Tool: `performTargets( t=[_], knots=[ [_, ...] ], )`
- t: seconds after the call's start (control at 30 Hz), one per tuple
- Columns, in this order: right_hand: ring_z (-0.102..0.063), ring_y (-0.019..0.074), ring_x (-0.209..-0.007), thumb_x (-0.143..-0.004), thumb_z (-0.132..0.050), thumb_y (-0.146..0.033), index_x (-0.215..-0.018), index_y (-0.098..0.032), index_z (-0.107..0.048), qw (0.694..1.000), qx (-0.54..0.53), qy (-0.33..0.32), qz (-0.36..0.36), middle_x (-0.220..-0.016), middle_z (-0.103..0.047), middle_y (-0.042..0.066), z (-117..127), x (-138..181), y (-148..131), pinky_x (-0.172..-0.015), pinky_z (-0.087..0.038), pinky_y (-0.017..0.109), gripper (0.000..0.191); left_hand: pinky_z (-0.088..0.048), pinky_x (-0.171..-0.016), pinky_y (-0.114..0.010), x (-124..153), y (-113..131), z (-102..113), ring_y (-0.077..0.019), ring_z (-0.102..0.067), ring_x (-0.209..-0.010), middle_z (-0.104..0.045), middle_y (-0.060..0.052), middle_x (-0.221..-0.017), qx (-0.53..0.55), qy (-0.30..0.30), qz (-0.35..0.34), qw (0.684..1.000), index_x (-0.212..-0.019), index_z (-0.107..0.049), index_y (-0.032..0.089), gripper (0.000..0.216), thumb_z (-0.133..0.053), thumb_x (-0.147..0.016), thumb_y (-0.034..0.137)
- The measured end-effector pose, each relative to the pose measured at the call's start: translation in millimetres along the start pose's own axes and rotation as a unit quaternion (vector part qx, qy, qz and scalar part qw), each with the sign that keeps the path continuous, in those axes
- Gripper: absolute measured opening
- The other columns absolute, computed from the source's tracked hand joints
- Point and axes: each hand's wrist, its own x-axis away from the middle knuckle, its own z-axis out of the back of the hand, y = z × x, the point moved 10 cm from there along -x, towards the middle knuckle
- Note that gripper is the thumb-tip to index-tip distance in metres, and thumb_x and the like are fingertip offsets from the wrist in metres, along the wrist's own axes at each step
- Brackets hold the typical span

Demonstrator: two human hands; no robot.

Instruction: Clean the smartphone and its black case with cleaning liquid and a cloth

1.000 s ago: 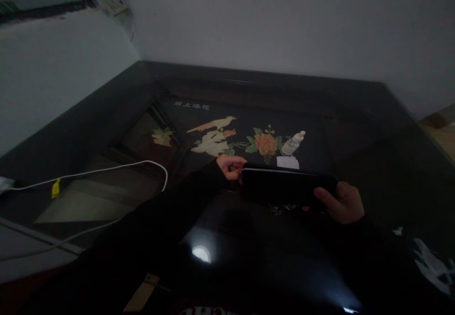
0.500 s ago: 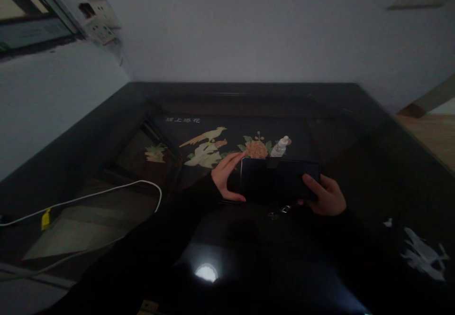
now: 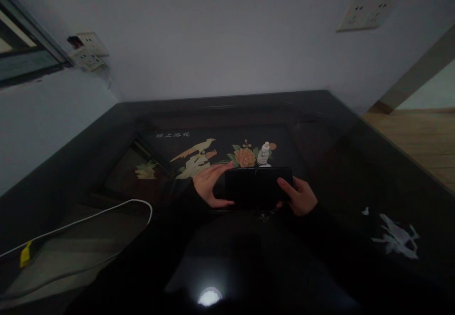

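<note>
A black smartphone (image 3: 250, 189) is held sideways above the dark glossy table, its face dark. My right hand (image 3: 301, 197) grips its right end, thumb lying on the front and fingers mostly hidden behind. At the left end, my left hand (image 3: 209, 187) forms a C, with fingertips at the upper corner and the thumb at the lower one, the phone's end between them. Just beyond the phone's top edge stands a small clear bottle with a white cap (image 3: 264, 153). Below the phone, near my right fingers, a small shiny object (image 3: 265, 217) is too dark to make out.
The table (image 3: 341, 130) bears an inlaid bird (image 3: 195, 149) and flower (image 3: 244, 157). A white cable (image 3: 103, 209) with a yellow tag (image 3: 25, 254) runs along the left. Crumpled white scraps (image 3: 398, 236) lie at right. Wall sockets (image 3: 366, 15) are behind.
The view has shifted, so the table and wall sit lower and further left in the picture. Both hands keep their hold, and the phone has moved slightly left relative to the bottle.
</note>
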Motion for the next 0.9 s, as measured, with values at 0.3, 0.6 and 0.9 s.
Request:
performTargets(
  t=[0.3, 0.6, 0.9],
  knots=[
    [-0.06, 0.0149, -0.054, -0.049, -0.078, -0.044, -0.081, -0.012, -0.063, 0.999, -0.038, 0.006, 0.0, -0.07, -0.064, 0.002, -4, 3, -4, -0.037, -0.056, 0.028, 0.048, -0.046, -0.086, -0.034, -1, 6, 12, -0.0226, -0.056, -0.096, -0.055, -0.011, -0.106, 0.001, 0.035, -0.001, 0.999, -0.118, -0.047, 0.016, 0.074, -0.071, -0.055, 0.047],
    [-0.059, 0.0147, -0.048, -0.044, -0.081, -0.042, -0.078, -0.011, -0.064, 0.999, -0.048, 0.02, -0.012, -0.063, -0.064, 0.001, -1, 1, 6, -0.032, -0.054, 0.025, 0.049, -0.047, -0.083, -0.032, -3, -2, 8, -0.0217, -0.059, -0.094, -0.061, -0.01, -0.101, -0.019, -0.011, 0.025, 0.999, -0.114, -0.047, 0.017, 0.073, -0.069, -0.053, 0.049],
    [-0.059, 0.0136, -0.05, -0.047, -0.081, -0.039, -0.077, -0.013, -0.063, 0.996, -0.087, 0.017, -0.026, -0.065, -0.064, 0.0, -10, 5, 10, -0.034, -0.054, 0.024, 0.044, -0.039, -0.097, -0.041, -9, 24, 25, -0.0276, -0.053, -0.109, -0.055, -0.016, -0.12, 0.028, 0.007, -0.05, 0.998, -0.125, -0.039, 0.017, 0.084, -0.072, -0.053, 0.045]
  ],
)
